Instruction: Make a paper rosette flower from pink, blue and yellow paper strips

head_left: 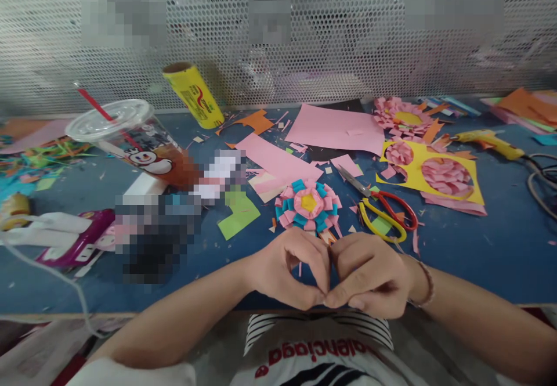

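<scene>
My left hand (296, 270) and my right hand (369, 273) meet at the fingertips near the table's front edge. Both are closed in a pinch; whatever lies between the fingertips is too small or hidden to name. Just beyond them lies a pink and blue paper flower (308, 205) with a yellow centre. Scissors (378, 203) with red and yellow handles rest to its right, blades slightly apart. Behind the flower are a pink paper strip (278, 159) and a larger pink sheet (335, 127).
A drink cup (161, 157) leans at the left, near a yellow roll (195, 96). Green paper (239, 217) lies left of the flower. On the right are cut yellow paper (415, 168), a pink flower (404, 118) and a yellow glue gun (491, 141) with its cable.
</scene>
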`<state>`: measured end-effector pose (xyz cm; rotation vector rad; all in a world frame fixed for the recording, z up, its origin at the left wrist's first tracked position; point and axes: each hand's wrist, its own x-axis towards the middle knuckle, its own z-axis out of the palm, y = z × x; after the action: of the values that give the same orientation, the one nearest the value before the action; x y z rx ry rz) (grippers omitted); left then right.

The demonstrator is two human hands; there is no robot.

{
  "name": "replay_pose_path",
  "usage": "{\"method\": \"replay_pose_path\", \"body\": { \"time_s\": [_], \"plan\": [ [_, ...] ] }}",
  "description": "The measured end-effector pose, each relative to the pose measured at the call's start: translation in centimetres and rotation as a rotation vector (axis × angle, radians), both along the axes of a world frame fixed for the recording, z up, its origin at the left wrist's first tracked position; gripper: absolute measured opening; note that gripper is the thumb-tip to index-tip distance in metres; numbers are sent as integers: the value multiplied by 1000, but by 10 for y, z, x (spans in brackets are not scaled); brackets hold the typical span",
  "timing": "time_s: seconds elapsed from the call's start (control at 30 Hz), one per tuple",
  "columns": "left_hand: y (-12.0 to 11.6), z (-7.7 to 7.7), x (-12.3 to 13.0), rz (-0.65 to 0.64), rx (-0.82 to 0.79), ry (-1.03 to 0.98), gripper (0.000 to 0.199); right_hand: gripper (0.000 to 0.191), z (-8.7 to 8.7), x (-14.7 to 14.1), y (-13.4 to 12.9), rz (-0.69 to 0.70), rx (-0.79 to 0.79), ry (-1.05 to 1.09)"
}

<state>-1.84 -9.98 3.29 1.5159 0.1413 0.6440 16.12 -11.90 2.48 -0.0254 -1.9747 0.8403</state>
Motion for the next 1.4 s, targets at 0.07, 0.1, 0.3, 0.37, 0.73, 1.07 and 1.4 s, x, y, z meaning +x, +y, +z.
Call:
{"method": "replay_pose_path", "body": {
  "time_s": [0.07,0.1,0.3,0.37,0.73,1.07,1.4],
  "plan": [
    [-1,1,1,-2,2,17,8,21,3,1,-2,1,-35,2],
    [-1,1,1,-1,2,22,8,22,4,1,-3,0,-53,-1],
    [2,-6,3,336,-144,28,4,31,-1,5,-1,-116,-433,6],
    [5,-8,5,551,-240,43,6,29,-7,2,3,-134,-820,113],
    [10,-10,12,787,-446,21,15,28,-15,-9,17,61,-1503,375],
    [11,-5,12,616,-645,-70,13,27,-20,-4,17,-171,-976,150],
    [14,-10,10,532,-644,-2,17,31,-11,9,18,-427,-468,-170]
  ]
}}
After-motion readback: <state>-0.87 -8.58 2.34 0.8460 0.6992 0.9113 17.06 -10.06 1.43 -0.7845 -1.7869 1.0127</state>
